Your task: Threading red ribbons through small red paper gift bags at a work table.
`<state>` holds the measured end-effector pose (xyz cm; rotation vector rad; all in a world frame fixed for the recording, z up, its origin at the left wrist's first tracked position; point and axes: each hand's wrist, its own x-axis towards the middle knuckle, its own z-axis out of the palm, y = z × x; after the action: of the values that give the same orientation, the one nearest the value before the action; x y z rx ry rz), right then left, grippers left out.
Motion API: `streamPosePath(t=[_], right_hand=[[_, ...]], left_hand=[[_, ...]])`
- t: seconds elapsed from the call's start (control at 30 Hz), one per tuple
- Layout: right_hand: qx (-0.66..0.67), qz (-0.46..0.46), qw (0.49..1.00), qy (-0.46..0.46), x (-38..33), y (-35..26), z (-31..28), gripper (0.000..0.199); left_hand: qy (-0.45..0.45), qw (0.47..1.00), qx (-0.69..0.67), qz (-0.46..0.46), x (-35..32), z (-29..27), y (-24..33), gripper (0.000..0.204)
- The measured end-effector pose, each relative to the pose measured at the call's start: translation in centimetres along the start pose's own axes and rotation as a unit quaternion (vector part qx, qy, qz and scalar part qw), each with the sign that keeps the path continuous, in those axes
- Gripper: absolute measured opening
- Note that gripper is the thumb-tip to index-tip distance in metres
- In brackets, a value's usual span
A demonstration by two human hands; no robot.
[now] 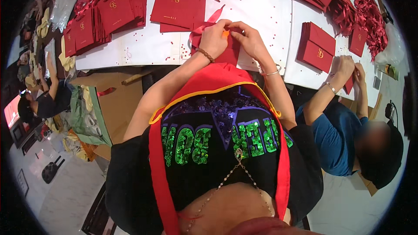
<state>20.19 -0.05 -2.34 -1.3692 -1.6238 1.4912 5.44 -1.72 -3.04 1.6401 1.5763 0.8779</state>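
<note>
Left hand [214, 39]: it lies on the red paper bag [230, 51] at the near edge of the table [261, 4]; its grip is closed, with the fingers pinching the bag's top edge beside a small orange piece [225, 34]. A bead bracelet is on the wrist.
Right hand [249, 38]: it touches the left hand over the same bag; its grip is also closed on the bag's upper edge. A thin silver bangle is on the wrist.
Red paper bag: it lies flat, partly over the table edge, just in front of the person's chest; the 2 hands cover most of its top. A red ribbon [214, 15] comes out from under the hands.
Loose flat bag [178, 2]: it lies just beyond the hands, with ribbon handles on its far side.
Left stacks [104, 15]: many red bags lie overlapped in a row, well apart from the hands.
Right stack [317, 45]: a small pile of red bags, near the right hand.
Far right pile [370, 15]: bags and ribbons mixed together.
Confetti: small red dots are spread over the white table.
Co-worker [344, 67]: another person's 2 hands hold a red bag at the right table edge.
Cardboard box [115, 104]: it stands on the floor, to the left below the table.
</note>
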Motion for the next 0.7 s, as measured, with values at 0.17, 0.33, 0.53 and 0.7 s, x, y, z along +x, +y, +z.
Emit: streamPosePath(t=[0.17, 0.33, 0.53, 0.7], right_hand=[[-0.070, -0.062, 0.996, -0.003, -0.2, 0.0, 0.1, 0.021], [-0.064, -0.067, 0.996, 0.018, -0.6, 0.3, 0.3, 0.022], [-0.014, -0.073, 0.997, 0.028, -0.5, 0.4, 0.3, 0.021], [0.028, -0.023, 0.999, 0.029, -0.9, 0.6, 0.5, 0.024]], left_hand=[[-0.081, 0.976, -0.134, -0.152, 0.8, -0.5, -0.9, 0.024], [-0.068, 0.956, -0.217, -0.186, -0.2, -0.5, 0.2, 0.029], [-0.051, 0.996, 0.071, -0.006, 0.3, -2.1, 0.6, 0.021], [-0.031, 0.950, 0.249, 0.185, 1.5, -3.4, 1.3, 0.018]])
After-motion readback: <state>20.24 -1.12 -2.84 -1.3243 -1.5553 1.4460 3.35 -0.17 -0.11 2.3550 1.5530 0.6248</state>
